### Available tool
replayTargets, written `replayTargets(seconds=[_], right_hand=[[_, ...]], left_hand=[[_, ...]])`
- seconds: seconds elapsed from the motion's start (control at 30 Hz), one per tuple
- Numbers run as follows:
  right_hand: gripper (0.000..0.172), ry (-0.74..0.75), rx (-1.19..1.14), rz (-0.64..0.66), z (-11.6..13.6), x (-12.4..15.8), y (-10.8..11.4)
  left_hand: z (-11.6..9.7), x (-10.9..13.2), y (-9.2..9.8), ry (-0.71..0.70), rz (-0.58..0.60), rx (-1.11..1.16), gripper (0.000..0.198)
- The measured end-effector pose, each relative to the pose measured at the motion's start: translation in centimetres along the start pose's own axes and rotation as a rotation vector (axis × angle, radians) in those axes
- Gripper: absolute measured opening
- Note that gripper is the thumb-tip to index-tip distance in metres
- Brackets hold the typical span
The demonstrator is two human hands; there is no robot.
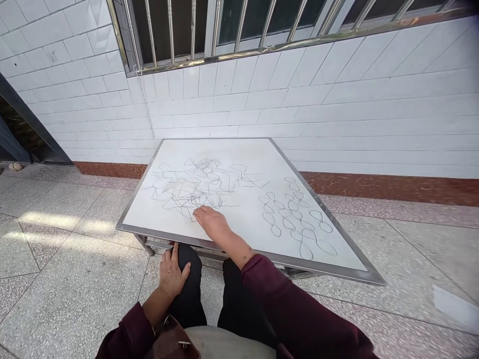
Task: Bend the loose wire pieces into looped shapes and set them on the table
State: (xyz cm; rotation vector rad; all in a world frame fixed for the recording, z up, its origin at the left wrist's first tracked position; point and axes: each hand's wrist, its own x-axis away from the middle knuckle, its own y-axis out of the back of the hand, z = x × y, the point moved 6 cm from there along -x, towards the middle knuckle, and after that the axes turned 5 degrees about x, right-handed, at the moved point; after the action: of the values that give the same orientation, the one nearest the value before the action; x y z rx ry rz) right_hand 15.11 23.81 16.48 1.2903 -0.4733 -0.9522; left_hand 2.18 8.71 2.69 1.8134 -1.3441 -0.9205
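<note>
On the white table top (243, 149) lies a loose tangle of thin, dark, bent wires (209, 182), spread over its left half. At the near edge of the tangle is my right hand (212, 222), fingers curled and pressed together against the wires. What is between the fingertips, if anything, is too small and hidden to make out. To the right, several thin wires shaped into chains of twisted loops (292, 214) lie apart from the tangle. My left hand (172, 273) rests on my left thigh below the table edge, fingers spread, holding nothing.
A grey metal rim (337, 275) borders the table, which stands close to a white tiled wall (224, 104). Above is a window with metal bars (243, 25). A brown bag (175, 339) is at my lap. A pale flat piece (454, 306) lies on the speckled floor at right.
</note>
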Motion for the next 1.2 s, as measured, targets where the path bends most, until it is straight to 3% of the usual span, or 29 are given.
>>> replayTargets(seconds=[0.27,0.47,0.53,0.63,0.73,0.8,0.87,0.93,1.03,1.2], right_hand=[[0.025,-0.282,-0.236,0.244,-3.5,-2.3,-0.4],[0.018,-0.404,-0.587,0.436,-4.4,0.1,-2.2],[0.017,-0.444,-0.749,0.478,-4.0,1.9,-2.8],[0.022,-0.497,-1.020,0.529,-2.8,5.1,-3.3],[0.030,-0.546,-1.283,0.547,-1.3,8.1,-3.4],[0.034,-0.580,-1.435,0.545,-0.3,9.7,-3.3],[0.033,-0.611,-1.571,0.532,0.5,11.0,-3.1],[0.029,-0.640,-1.685,0.513,1.0,11.9,-2.8],[0.023,-0.684,-1.806,0.493,1.3,13.2,-2.3],[0.018,-0.752,-1.945,0.514,1.7,15.2,-1.8]], left_hand=[[1.0,-0.1,0.0,-0.005,-0.033,0.083,0.071],[2.4,0.5,0.5,-0.058,-0.062,0.177,0.066],[2.8,0.8,1.6,-0.079,-0.075,0.212,0.061],[2.9,0.5,5.3,-0.078,-0.142,0.253,0.053],[0.9,-0.4,9.9,-0.154,-0.194,0.268,0.052],[-2.2,-0.9,12.1,-0.366,-0.153,0.282,0.045],[-5.0,-0.9,13.2,-0.518,-0.094,0.298,0.038],[-7.0,-0.7,13.7,-0.570,-0.085,0.329,0.033],[-8.3,-0.3,13.4,-0.494,-0.082,0.441,0.029],[-8.3,0.0,12.4,-0.227,-0.063,0.745,0.029]])
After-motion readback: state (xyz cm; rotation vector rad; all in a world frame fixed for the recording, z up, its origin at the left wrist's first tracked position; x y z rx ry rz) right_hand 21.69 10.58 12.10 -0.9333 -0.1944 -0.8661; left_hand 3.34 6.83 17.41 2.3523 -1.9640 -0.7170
